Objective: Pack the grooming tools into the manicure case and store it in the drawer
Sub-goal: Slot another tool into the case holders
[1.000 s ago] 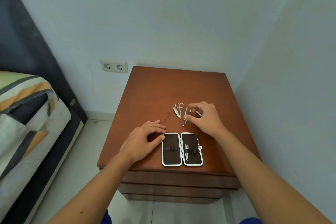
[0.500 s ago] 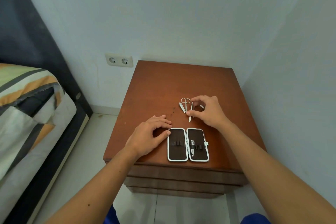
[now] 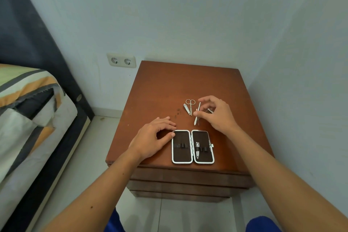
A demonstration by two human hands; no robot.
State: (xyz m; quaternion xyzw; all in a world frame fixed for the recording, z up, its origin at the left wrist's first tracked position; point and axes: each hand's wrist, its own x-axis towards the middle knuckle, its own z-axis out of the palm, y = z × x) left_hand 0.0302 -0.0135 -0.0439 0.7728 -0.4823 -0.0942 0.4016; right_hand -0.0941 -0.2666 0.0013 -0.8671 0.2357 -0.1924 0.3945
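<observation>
The manicure case (image 3: 192, 146) lies open flat near the front edge of the wooden nightstand (image 3: 169, 84), with one nail clipper (image 3: 197, 150) strapped into its right half. My left hand (image 3: 152, 138) rests flat beside the case, thumb touching its left rim. My right hand (image 3: 216, 114) pinches a slim metal tool (image 3: 197, 115), thumb and forefinger around it, its tip just off the wood. Small scissors (image 3: 190, 105) and a second nail clipper (image 3: 187, 109) lie left of that tool. Another small metal piece (image 3: 210, 110) peeks from under my right palm.
The nightstand's stacked drawer fronts (image 3: 188, 179) are shut below the top. A wall socket (image 3: 121, 60) sits to the left on the wall, and a bed with a striped cover (image 3: 28, 111) stands at the left. A wall runs close along the right side.
My right hand has closed its thumb and forefinger on the slim metal tool and tipped it up from the wood. The left hand stays beside the case.
</observation>
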